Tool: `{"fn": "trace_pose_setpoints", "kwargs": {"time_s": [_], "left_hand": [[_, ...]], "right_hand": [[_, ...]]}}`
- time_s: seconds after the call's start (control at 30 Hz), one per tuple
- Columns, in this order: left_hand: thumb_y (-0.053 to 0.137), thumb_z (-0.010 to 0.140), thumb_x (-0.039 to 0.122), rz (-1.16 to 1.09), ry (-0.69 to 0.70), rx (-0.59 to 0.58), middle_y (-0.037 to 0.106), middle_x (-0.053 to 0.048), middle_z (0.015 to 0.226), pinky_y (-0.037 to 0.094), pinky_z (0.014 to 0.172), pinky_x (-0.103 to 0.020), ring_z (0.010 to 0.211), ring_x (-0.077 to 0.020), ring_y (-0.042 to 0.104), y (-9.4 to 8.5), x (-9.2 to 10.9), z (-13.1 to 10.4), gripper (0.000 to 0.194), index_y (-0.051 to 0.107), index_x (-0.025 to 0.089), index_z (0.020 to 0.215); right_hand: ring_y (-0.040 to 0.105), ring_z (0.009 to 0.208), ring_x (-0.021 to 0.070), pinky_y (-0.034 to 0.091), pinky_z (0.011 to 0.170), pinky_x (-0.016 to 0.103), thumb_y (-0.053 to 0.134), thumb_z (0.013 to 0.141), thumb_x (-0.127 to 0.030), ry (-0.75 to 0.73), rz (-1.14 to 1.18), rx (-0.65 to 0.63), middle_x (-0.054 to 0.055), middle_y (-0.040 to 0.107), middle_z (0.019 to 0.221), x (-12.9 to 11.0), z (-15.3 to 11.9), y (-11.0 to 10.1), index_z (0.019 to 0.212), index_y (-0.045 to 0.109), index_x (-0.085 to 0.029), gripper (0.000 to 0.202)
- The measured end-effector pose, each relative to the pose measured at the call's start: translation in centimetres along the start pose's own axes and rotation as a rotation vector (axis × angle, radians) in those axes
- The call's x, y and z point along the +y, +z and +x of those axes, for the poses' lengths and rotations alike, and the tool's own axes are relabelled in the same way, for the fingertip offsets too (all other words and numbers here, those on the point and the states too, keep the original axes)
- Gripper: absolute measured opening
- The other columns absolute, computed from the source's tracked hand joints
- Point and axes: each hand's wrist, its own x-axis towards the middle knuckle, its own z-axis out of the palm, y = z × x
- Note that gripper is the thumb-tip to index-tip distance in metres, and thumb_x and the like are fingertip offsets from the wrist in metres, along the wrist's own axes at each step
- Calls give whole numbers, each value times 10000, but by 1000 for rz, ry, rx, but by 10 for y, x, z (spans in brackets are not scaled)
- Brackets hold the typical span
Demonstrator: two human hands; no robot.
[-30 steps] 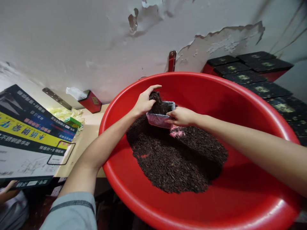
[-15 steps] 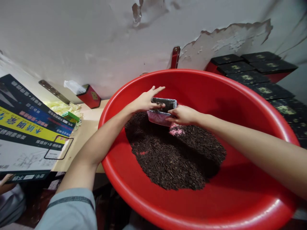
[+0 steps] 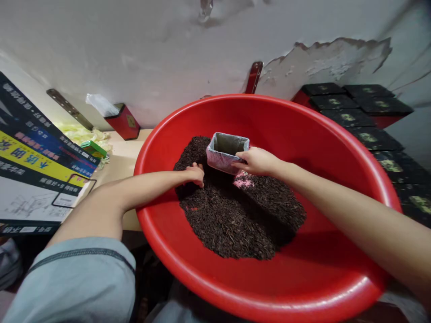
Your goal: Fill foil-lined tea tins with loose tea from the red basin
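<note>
A big red basin (image 3: 336, 278) holds a spread heap of dark, dry, leaf-like bits (image 3: 235, 224). Over the heap, my right hand (image 3: 257, 161) grips the right end of a small rectangular container (image 3: 222, 160) with a pale, plastic-like lining. Its opening faces up and its inside looks grey-brown. To the left of the container, my left hand (image 3: 196, 175) is down in the heap, fingers curled together; what they hold, if anything, is hidden. A pinkish patch (image 3: 244, 181) shows among the dark bits just below the container.
Black-lidded red boxes (image 3: 367, 134) are stacked at the right by the peeling wall. On the left stand a red tin (image 3: 124, 123) with clear plastic, a small green box (image 3: 93, 149) and a large printed carton (image 3: 37, 166). Metal strips lean on the wall.
My left hand has left the container's mouth and moved down and left into the heap, its fingers now curled. The container, still in my right hand, shows its opening more fully.
</note>
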Motion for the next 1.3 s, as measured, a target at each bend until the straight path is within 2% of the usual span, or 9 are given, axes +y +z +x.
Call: {"fn": "trace_pose_setpoints", "kwargs": {"time_s": [0.17,0.33,0.53,0.7,0.83,0.93,1.07,1.23,1.3], "left_hand": [[832,728,311,-6,-133,-128,679,-178,1219,627,775,-497,1116,-441,630,-16,3,7,592,665,169,1278],[705,721,85,-31,-175,-240,662,-154,1235,631,665,-410,921,-306,676,-66,-7,18,622,620,186,1329],[652,744,138,-157,46,158,711,-89,987,583,700,-341,787,-220,680,-122,-25,9,406,666,171,1149],[637,780,164,-119,467,683,665,-81,1191,488,1039,-411,1113,-238,618,-122,-6,4,366,639,189,1146],[617,891,319,-80,813,696,595,-106,1323,416,1126,-431,1272,-261,542,-108,21,12,396,595,204,1270],[639,908,497,-123,911,628,543,-126,1434,389,1152,-427,1353,-280,499,-102,28,18,577,527,219,1400],[596,908,639,-259,849,597,510,-118,1519,402,1138,-447,1377,-299,500,-104,11,32,701,470,252,1479],[460,1026,374,-271,437,774,652,-137,1360,486,1046,-384,1124,-221,670,-115,-28,68,469,537,161,1436],[501,998,298,-110,328,697,671,-140,1335,449,1094,-364,1173,-227,650,-118,-34,85,416,616,118,1355]], "right_hand": [[610,731,199,317,622,296,481,980,-462,-16,-5,-21,93,704,803,3,1,1,858,663,-180,357],[615,749,205,312,618,296,471,984,-454,-11,4,-39,98,711,837,1,0,-2,904,676,-181,351],[592,701,189,301,609,303,470,989,-418,-34,6,-38,95,709,809,0,-1,-8,920,680,-169,333],[599,701,190,303,609,307,468,985,-413,-52,15,-20,90,709,807,1,-1,-7,922,687,-173,331],[616,716,202,313,599,306,469,978,-431,-25,18,-32,108,719,837,1,0,-6,958,703,-163,356],[626,734,210,320,599,307,465,975,-443,-15,5,-40,124,724,869,2,0,-5,970,713,-156,379],[633,751,211,330,614,309,457,986,-442,-38,8,-30,121,726,872,2,0,-5,966,706,-160,377],[663,801,229,335,620,313,481,980,-423,-16,10,-34,123,744,909,1,0,-7,990,707,-180,331],[672,816,238,344,622,314,469,988,-446,-11,6,-37,130,748,918,-1,0,-9,988,710,-181,358]]}}
